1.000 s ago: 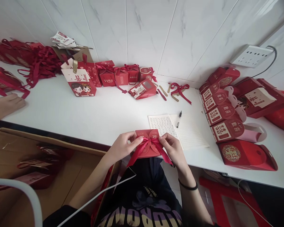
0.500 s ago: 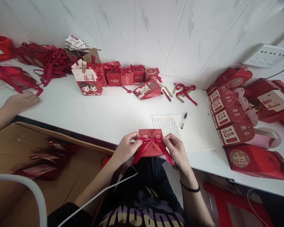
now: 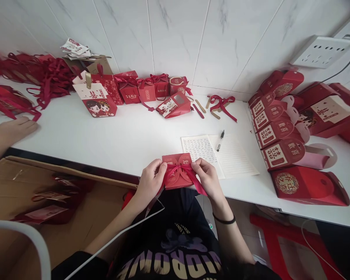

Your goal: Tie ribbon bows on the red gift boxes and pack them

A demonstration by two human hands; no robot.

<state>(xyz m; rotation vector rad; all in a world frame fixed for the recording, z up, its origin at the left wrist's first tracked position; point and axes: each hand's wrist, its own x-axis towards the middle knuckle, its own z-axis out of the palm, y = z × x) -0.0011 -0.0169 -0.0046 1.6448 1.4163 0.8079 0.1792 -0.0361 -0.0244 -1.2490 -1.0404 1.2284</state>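
A small red gift box (image 3: pixel 179 181) with curved top flaps sits at the table's front edge, right before my body. Across its top runs a red ribbon (image 3: pixel 196 182), gathered in a knot or bow at the middle. My left hand (image 3: pixel 152 177) pinches the ribbon at the box's left side, thumb against bent fingers. At the right side my right hand (image 3: pixel 206 175) grips the ribbon likewise, and a loose tail hangs below it toward the edge. Just behind the box lies an open notebook (image 3: pixel 236 157) with handwriting on its left page, and a black pen (image 3: pixel 221 140) rests on it.
Red boxes with ribbons (image 3: pixel 128 91) stand along the wall. A stack of red boxes (image 3: pixel 275 155) fills the right, below a white power strip (image 3: pixel 323 51). Another person's hand (image 3: pixel 16 130) is at the left, near a ribboned box (image 3: pixel 8 99). A cardboard carton (image 3: pixel 105 175) stands below the table.
The view has shifted, so most things sit further left. Both my hands still hold the ribbon, which now looks pulled straighter across the box.
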